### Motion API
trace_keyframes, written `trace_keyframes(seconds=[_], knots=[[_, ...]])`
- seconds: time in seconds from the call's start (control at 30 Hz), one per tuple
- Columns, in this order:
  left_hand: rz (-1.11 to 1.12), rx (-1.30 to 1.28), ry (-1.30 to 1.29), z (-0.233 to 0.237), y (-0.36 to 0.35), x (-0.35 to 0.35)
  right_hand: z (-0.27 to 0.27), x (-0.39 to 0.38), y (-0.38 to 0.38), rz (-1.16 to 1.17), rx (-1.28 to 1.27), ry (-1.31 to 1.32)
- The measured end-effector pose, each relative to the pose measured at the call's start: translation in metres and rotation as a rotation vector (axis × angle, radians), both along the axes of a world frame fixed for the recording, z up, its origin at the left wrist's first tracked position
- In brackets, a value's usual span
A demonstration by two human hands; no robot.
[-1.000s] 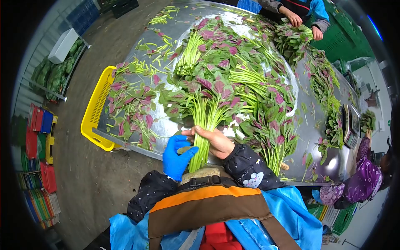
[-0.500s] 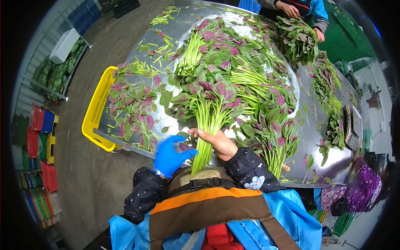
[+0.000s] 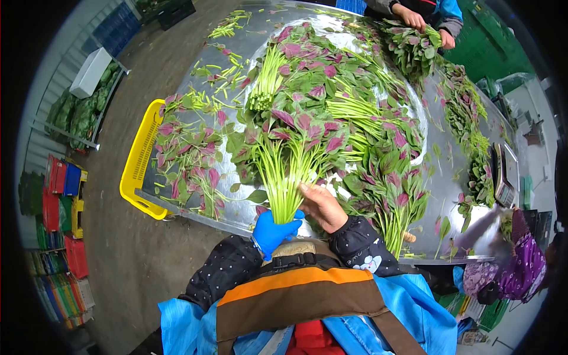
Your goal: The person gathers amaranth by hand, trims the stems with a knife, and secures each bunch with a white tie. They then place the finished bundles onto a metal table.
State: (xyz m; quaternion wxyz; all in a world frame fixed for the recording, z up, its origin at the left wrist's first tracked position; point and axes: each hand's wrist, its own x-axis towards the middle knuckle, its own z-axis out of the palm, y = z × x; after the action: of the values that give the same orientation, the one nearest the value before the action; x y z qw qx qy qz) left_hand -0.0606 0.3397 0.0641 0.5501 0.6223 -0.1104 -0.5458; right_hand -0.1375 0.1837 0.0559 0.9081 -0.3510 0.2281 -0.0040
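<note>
A bunch of amaranth (image 3: 285,186), with long pale green stems and purple-green leaves, stands in front of my body with its leaves pointing away. My left hand (image 3: 276,232), in a blue glove, is closed around the lower stems. Bare, my right hand (image 3: 324,208) is at the right side of the bunch, its fingertips by the stems and its fingers apart. Behind the bunch lies a big pile of amaranth (image 3: 319,89) on the metal table (image 3: 435,177). Another bundle of amaranth (image 3: 393,231) rests to the right of my right hand.
Loose leaves and trimmings (image 3: 189,154) litter the table's left side, beside a yellow basket (image 3: 137,160). Across the table, a co-worker's hands (image 3: 429,26) hold a leafy bunch. A scale (image 3: 504,177) sits at the right edge, near a person in purple (image 3: 523,269).
My left hand has moved right and closed around the lower stems. My right hand has loosened from the stems and shifted slightly right. The stems have fanned out more.
</note>
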Motion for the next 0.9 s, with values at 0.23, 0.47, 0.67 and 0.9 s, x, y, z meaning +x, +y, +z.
trace_keyframes(seconds=[0.23,0.47,0.67,0.9], knots=[[0.092,-0.195,-0.121,-0.013,-0.001,-0.006,0.005,0.002,0.003,0.006,-0.222,0.007],[0.083,-0.04,-0.087,-0.003,0.001,-0.009,0.006,0.002,0.012,-0.029,-0.026,-0.047],[0.085,-0.102,-0.036,-0.006,0.004,-0.007,0.002,0.001,0.011,-0.023,-0.21,0.051],[0.105,-0.136,0.028,-0.01,0.008,-0.004,-0.009,-0.002,0.013,-0.135,0.216,-0.089]])
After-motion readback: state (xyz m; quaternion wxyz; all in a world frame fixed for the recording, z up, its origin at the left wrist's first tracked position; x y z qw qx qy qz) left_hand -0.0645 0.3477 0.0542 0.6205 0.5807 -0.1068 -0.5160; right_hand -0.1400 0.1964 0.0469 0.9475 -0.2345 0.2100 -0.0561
